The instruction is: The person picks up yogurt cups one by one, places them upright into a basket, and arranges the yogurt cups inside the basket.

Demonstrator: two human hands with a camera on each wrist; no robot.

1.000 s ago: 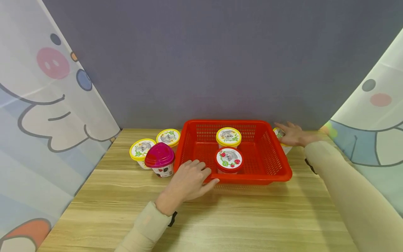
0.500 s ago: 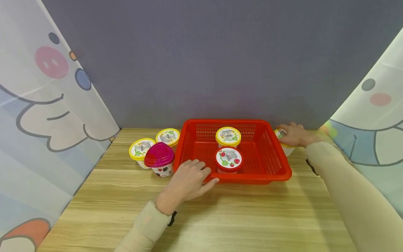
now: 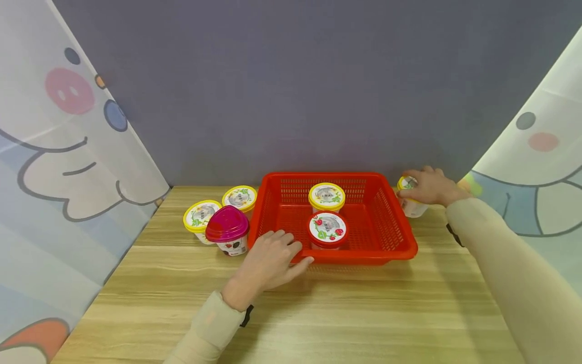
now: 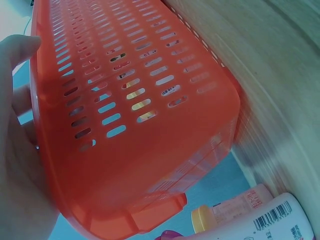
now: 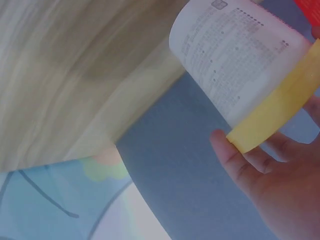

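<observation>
My left hand (image 3: 273, 258) grips the near left rim of a red perforated plastic basket (image 3: 354, 257), fingers over the edge. In the left wrist view the basket's slotted side (image 4: 135, 150) fills the middle. To the right of the basket, my right hand (image 3: 432, 187) holds a white cup (image 3: 413, 208) with a yellow-rimmed lid, its fingers around the lid from above. Printed text covers the cup's side in the right wrist view, where fingers lie along the yellow lid edge (image 5: 280, 110). Inside the basket stand a yellow-lidded cup (image 3: 327, 196) and a red-lidded cup (image 3: 328, 228).
Left of the basket stand two yellow-lidded cups (image 3: 202, 216) and a cup with a magenta lid (image 3: 228, 225), close together. A grey panel (image 3: 282, 91) rises behind the wooden table (image 3: 345, 318). Cartoon-print curtains (image 3: 54, 202) hang at both sides.
My right hand has closed its grip around the cup's lid and shifted slightly right, and more of the cup shows. My left hand stays on the basket rim. The view has shifted slightly.
</observation>
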